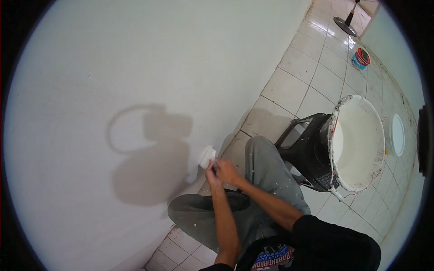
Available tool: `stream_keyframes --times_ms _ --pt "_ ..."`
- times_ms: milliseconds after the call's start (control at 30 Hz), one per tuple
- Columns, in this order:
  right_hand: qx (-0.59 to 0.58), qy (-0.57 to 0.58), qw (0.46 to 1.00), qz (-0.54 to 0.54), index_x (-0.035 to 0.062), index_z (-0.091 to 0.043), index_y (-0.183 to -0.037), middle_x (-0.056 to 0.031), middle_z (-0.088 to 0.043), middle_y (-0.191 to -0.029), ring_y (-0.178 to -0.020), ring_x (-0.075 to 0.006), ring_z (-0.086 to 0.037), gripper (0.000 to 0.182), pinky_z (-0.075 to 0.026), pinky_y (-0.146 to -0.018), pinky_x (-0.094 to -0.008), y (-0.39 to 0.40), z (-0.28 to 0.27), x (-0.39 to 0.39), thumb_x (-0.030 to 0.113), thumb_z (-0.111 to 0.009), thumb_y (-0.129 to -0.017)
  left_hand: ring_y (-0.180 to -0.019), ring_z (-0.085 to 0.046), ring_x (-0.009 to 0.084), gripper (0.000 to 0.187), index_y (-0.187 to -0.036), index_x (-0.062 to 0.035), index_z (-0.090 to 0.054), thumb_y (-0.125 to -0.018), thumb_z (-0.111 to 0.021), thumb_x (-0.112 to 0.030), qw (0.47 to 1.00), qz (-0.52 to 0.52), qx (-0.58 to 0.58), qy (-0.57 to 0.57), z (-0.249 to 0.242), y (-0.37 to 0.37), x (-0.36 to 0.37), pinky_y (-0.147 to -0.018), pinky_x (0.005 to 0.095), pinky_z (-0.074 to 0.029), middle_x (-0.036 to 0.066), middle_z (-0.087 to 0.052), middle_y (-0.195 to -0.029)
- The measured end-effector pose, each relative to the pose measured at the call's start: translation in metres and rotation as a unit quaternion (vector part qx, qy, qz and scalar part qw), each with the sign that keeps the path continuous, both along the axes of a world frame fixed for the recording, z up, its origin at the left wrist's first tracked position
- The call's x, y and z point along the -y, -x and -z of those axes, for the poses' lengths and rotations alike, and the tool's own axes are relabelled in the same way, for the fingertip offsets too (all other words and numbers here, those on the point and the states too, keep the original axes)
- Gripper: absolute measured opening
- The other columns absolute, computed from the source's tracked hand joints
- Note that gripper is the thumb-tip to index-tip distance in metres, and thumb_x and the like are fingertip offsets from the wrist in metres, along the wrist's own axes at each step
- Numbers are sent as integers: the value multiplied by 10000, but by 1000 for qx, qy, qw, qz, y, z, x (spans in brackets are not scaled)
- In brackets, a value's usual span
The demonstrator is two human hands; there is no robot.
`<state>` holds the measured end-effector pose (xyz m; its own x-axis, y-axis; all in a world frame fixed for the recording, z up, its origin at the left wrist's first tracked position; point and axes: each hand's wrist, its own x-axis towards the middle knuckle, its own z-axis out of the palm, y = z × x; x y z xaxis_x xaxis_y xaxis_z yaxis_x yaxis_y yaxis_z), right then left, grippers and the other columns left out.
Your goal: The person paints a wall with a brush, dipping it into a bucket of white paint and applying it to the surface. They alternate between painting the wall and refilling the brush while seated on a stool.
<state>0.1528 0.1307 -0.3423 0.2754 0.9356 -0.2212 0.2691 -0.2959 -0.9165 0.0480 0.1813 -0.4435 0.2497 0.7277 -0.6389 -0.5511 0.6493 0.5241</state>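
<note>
A white-coated tool [207,156], perhaps a brush or scraper, is held close to the pale wall [90,90]. My left hand [213,175] is closed round its lower end. Right beside it, my right hand [227,172] has its fingers closed on the same tool, and the two hands touch. The fingers partly hide the tool's handle. Both hands are above my bent legs, near the foot of the wall.
On a black stool [305,151] to the right stands a large bucket [361,149] with white paint-like material inside. Farther off are a white tub [397,135], a small red and blue tub [360,59] and a round stand base [345,26] on the tiled floor [294,83].
</note>
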Motion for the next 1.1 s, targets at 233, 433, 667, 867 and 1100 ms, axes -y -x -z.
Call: stream_keyframes --times_ms 233,433,667,867,1100 --pt "-91 -78 993 6 -87 -509 -1225 -320 -614 -945 -805 -465 -617 401 -487 -724 -491 4 -172 56 113 -544 -878 -938 -607 190 307 -1155 0 -562 -958 -559 -235 985 60 90 -132 -184 28 42 -825 324 -495 98 -631 -1020" --pt "-311 -94 945 -44 -19 -497 -1292 -160 -640 -842 -678 -222 -623 392 -480 -608 -311 -29 -212 102 164 -545 -949 -1028 -596 217 418 -1229 21 -521 -959 -548 -297 950 85 8 -300 -255 33 83 -882 360 -483 136 -612 -1138" --pt "-558 -58 827 -40 33 -440 -1293 -74 -611 -887 -724 -120 -598 362 -477 -590 -252 -128 -275 197 136 -548 -963 -892 -634 207 425 -1207 -33 -559 -948 -532 -369 958 227 -172 -44 -125 55 123 -782 363 -493 122 -659 -1033" --pt "27 -20 968 247 7 -520 -1224 -98 -624 -900 -804 -176 -618 366 -465 -625 -284 -201 -350 282 100 -599 -879 -614 -592 110 259 -1118 -57 -596 -951 -544 -248 903 261 -327 -100 -96 50 113 -527 231 -436 43 -665 -845" --pt "482 234 829 159 15 -691 -965 -151 -681 -800 -763 -301 -649 261 -497 -695 -408 -272 -380 308 102 -617 -730 -532 -568 112 235 -1066 -25 -595 -942 -566 -222 846 327 -392 -155 -51 52 112 -464 244 -413 47 -653 -787"
